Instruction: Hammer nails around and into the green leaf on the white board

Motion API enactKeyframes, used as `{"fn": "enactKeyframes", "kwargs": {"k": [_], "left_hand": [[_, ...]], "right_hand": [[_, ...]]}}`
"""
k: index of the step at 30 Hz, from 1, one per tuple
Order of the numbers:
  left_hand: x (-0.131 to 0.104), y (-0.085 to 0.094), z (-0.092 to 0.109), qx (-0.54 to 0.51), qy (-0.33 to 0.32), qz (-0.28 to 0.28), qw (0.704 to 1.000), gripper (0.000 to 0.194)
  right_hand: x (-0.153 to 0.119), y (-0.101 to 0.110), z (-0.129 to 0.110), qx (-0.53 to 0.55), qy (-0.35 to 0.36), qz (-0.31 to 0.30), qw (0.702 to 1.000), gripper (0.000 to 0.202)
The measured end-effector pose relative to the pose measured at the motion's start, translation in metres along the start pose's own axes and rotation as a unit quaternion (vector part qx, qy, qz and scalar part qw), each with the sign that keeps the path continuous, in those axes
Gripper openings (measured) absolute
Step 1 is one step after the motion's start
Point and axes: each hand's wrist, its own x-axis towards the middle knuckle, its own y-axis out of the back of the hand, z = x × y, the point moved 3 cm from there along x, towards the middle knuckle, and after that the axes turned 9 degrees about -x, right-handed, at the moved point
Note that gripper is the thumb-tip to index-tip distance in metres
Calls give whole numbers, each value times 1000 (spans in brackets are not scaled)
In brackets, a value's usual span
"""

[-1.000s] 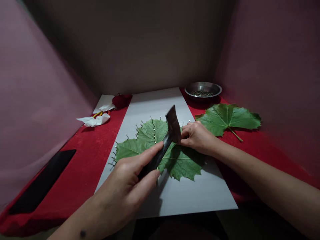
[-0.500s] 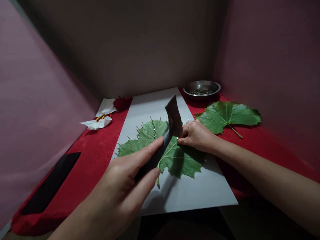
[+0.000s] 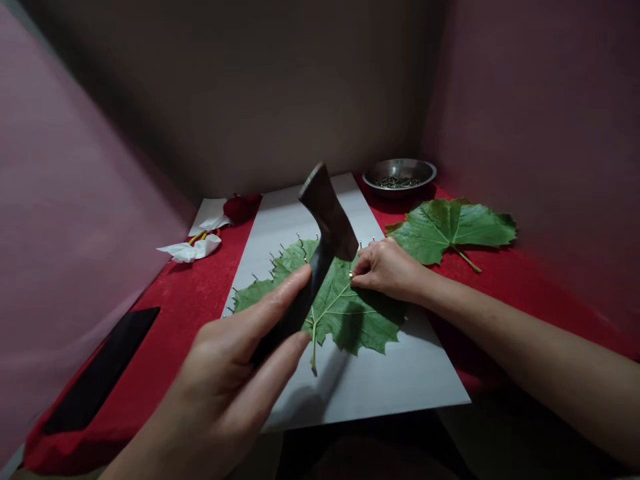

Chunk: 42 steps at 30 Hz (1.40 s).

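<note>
My left hand (image 3: pixel 235 373) is wrapped round the dark handle of a hammer (image 3: pixel 329 217), its metal head raised above the leaf. My right hand (image 3: pixel 387 270) pinches a small nail (image 3: pixel 351 274) against the leaf, its shiny head showing at the fingertips. The green lobed leaf (image 3: pixel 357 323) lies on a white board (image 3: pixel 390 383), its stalk pointing towards me. Several nails (image 3: pixel 273 260) stand along the leaf's left and upper edge and in a line on its upper lobe. The hammer and my left hand hide part of the leaf.
A metal bowl (image 3: pixel 400 175) of nails stands at the back right. A second leaf (image 3: pixel 453 230) lies on the red cloth (image 3: pixel 195 333). At left are a black strip (image 3: pixel 105 370), white tissue (image 3: pixel 193 249) and a dark red object (image 3: pixel 241 208). Pink sheets (image 3: pixel 530 133) hang at both sides.
My left hand has lifted the hammer up and to the left, away from my right fingers. My right hand stays at the same place on the leaf. The view has shifted slightly.
</note>
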Motion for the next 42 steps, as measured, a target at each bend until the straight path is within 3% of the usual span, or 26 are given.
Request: {"fn": "enactKeyframes", "kwargs": {"k": [4, 9, 14, 19, 24, 30, 37, 42], "left_hand": [[1, -7, -3, -4, 51, -71, 996, 47], [-3, -3, 1, -7, 26, 3, 1000, 52], [-1, -10, -5, 1, 71, -61, 996, 47], [-1, -3, 0, -14, 51, 8, 999, 51], [6, -11, -3, -19, 89, -76, 993, 48], [-2, 2, 7, -44, 68, 14, 997, 50], [-8, -8, -7, -37, 105, -35, 993, 48], [-8, -8, -11, -54, 113, -29, 992, 49]], "right_hand": [[0, 0, -1, 4, -7, -10, 1000, 9], [0, -1, 0, 3, -3, -2, 1000, 9], [0, -1, 0, 5, -5, -7, 1000, 9], [0, -1, 1, 5, -8, -5, 1000, 8], [0, -2, 1, 1, -10, -10, 1000, 8], [1, -1, 2, 12, 7, -15, 1000, 6], [-4, 7, 9, 35, 25, -17, 999, 12], [-17, 28, 9, -1, 61, 12, 998, 11]]}}
